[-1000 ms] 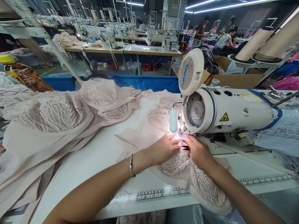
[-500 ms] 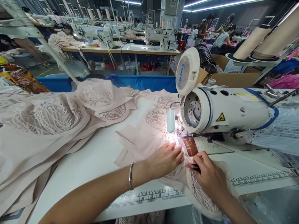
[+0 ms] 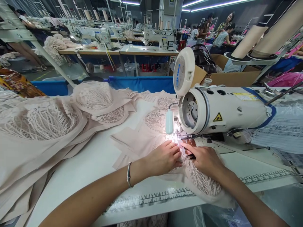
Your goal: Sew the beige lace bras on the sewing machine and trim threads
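Observation:
A pale pink lace bra lies under the lit needle area of a white sewing machine and spreads over the table's front edge. My left hand, fingers curled together, presses on the lace just in front of the needle area. Beside it, my right hand points its index finger at the lace strip near the machine's foot. A small dark tool is tucked in that hand's other fingers; its kind is mostly hidden. The needle itself is lost in the glare of a small lamp.
A pile of similar lace bras covers the table's left side. Thread cones stand at the upper right above a cardboard box. A printed ruler runs along the front edge. Co-workers and other sewing machines are farther back.
My right hand has moved forward and left towards the needle area, its index finger now stretched out. The lace cup below it has shifted up slightly. My left hand stays on the lace.

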Tool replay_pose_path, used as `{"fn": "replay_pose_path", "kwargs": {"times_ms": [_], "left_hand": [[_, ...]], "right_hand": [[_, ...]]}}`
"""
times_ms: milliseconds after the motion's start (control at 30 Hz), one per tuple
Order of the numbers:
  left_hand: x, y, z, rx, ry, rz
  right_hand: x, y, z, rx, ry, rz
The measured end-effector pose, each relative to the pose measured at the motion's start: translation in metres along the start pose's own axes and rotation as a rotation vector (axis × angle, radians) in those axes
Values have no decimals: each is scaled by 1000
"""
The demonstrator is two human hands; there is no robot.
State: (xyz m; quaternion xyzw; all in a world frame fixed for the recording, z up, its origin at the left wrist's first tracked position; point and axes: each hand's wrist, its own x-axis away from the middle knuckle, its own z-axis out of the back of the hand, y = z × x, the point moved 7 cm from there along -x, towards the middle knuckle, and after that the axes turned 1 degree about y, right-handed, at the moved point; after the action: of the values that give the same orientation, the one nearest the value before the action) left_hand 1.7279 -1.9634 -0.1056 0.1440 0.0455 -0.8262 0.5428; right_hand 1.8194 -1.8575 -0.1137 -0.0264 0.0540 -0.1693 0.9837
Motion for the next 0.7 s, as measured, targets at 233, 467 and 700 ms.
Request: {"fn": "replay_pose_path", "kwargs": {"times_ms": [233, 467, 700], "left_hand": [[-2, -3, -1, -12, 5, -2], [-1, -12, 6, 6, -1, 34], [-1, -15, 3, -38, 47, 49]], "right_hand": [[-7, 2, -2, 17, -12, -9], [-12, 2, -3, 52, 0, 25], [-13, 12, -3, 7, 28, 18]]}}
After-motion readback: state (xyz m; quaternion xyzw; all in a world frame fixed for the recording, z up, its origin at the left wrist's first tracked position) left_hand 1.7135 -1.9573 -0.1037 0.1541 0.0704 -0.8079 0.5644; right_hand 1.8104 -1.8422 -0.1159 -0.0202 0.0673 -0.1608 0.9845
